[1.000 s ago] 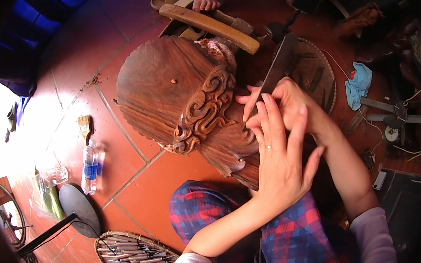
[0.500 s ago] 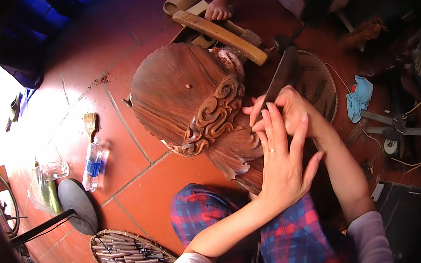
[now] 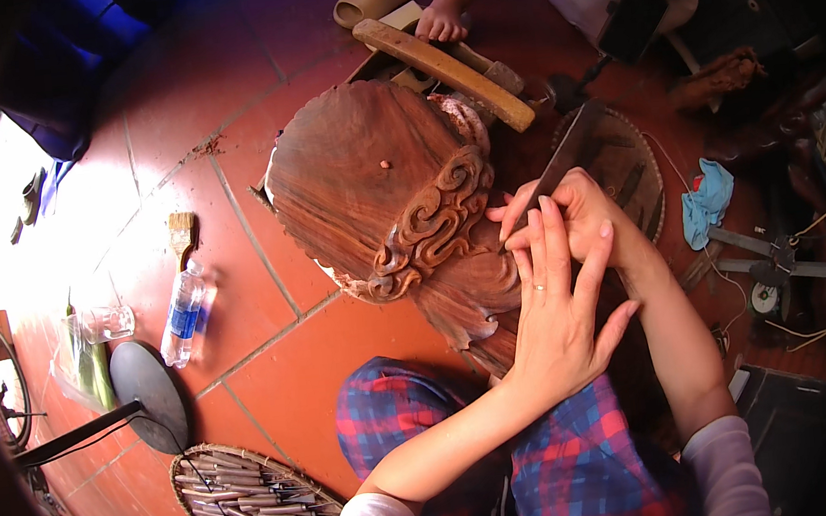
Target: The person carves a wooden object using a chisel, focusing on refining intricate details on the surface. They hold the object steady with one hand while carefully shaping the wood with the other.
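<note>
R hand (image 3: 586, 211): fingers closed on dark tool (image 3: 568, 153), slanting up-rt.
L hand (image 3: 563, 316): fingers straight, thumb wide; tips by tool's lower end, contact unclear.
Carved wood (image 3: 346, 170): ctr, ahead of plaid knees (image 3: 387, 408).
Basket (image 3: 180, 487): lower L, w/ many handled tools (image 3: 258, 503).
Brush (image 3: 182, 237): nr bottle (image 3: 184, 317).

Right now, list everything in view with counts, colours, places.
carved wood: one, brown, centre
flat tool: one, dark, right of centre
wooden bar: one, tan, top
shoe: one, tan, top
another person's foot: one, bare, top
round tray: one, brown, right
phone-like device: one, black, upper right
cloth: one, blue, right
brush: one, tan, left
bottle: one, clear, left
glass: one, clear, left
bag: one, clear, far left
stand: one, grey, lower left
tool basket: one, brown, lower left
far right: too dim
plaid trousers: one pair, blue-red, bottom
left grip: one, bare, by flat tool's tip
right grip: one, bare, holding flat tool
</note>
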Tool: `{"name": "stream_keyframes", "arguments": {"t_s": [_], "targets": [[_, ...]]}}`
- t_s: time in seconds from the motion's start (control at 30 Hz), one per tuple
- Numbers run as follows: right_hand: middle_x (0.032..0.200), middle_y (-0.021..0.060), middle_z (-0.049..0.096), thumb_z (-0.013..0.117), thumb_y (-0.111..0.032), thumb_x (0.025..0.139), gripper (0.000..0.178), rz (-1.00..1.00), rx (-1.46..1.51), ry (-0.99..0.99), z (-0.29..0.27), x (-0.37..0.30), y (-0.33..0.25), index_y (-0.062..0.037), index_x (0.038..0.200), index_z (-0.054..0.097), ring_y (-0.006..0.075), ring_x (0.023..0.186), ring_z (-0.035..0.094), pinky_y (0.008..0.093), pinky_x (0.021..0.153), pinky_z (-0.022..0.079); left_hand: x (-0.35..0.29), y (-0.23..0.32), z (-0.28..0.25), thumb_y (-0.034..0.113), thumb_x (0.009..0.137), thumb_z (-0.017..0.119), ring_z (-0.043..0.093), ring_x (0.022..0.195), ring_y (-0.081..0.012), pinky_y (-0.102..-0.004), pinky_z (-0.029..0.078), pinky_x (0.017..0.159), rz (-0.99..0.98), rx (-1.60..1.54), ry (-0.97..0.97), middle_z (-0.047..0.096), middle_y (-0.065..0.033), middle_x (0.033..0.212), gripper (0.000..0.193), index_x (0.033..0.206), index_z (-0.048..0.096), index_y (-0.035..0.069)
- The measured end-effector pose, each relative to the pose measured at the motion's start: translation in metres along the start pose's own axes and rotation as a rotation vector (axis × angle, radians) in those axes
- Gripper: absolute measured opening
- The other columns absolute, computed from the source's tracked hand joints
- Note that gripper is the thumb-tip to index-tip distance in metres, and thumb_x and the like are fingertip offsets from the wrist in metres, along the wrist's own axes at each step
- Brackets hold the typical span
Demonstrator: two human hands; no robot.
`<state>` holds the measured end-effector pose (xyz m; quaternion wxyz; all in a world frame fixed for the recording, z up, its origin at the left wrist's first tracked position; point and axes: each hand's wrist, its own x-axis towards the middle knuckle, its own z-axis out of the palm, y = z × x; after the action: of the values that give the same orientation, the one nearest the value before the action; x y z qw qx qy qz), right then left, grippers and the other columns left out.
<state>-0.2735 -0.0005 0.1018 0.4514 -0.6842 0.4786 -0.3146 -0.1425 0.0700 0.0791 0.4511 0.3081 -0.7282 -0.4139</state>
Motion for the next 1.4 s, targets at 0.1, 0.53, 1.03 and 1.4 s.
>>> {"name": "stream_keyframes", "arguments": {"t_s": [0.1,0.53,1.03,1.4], "targets": [[0.080,0.0124,0.071,0.077,-0.005,0.073,0.015,0.001,-0.029,-0.066,-0.007,-0.003,0.010,0.0020,0.085,0.070,0.0228,0.086,0.071,0.0332,0.079,0.055,-0.002,-0.001,0.005,0.028,0.081,0.074,0.002,0.142,-0.0537,-0.0586,0.014,0.112,0.008,0.012,-0.030,0.000,-0.0393,0.150,0.082,0.147,0.031,0.007],[0.081,0.0096,0.071,0.075,-0.004,0.074,0.014,-0.065,0.049,-0.088,-0.007,-0.001,0.012,0.0004,0.087,0.070,0.0212,0.093,0.070,0.0335,0.077,0.055,-0.001,0.008,-0.001,0.030,0.083,0.071,0.003,0.141,-0.0542,-0.0573,0.014,0.113,-0.014,-0.016,-0.081,-0.001,-0.0389,0.150,0.077,0.146,0.033,0.009],[0.084,0.0082,0.072,0.074,-0.005,0.076,0.011,-0.059,0.065,-0.044,-0.006,-0.004,0.011,0.0016,0.084,0.071,0.0234,0.091,0.070,0.0344,0.081,0.055,0.000,0.006,-0.004,0.033,0.083,0.071,0.001,0.141,-0.0537,-0.0601,0.010,0.112,-0.013,-0.037,-0.121,0.000,-0.0381,0.151,0.077,0.145,0.034,0.007],[0.088,0.0099,0.072,0.075,-0.006,0.076,0.011,0.002,0.121,-0.085,-0.006,0.002,0.013,-0.0011,0.085,0.072,0.0255,0.096,0.069,0.0365,0.091,0.051,0.004,-0.007,-0.001,0.034,0.084,0.070,0.003,0.142,-0.0530,-0.0614,0.012,0.111,-0.017,-0.003,-0.092,0.002,-0.0373,0.151,0.074,0.145,0.038,0.010]]}}
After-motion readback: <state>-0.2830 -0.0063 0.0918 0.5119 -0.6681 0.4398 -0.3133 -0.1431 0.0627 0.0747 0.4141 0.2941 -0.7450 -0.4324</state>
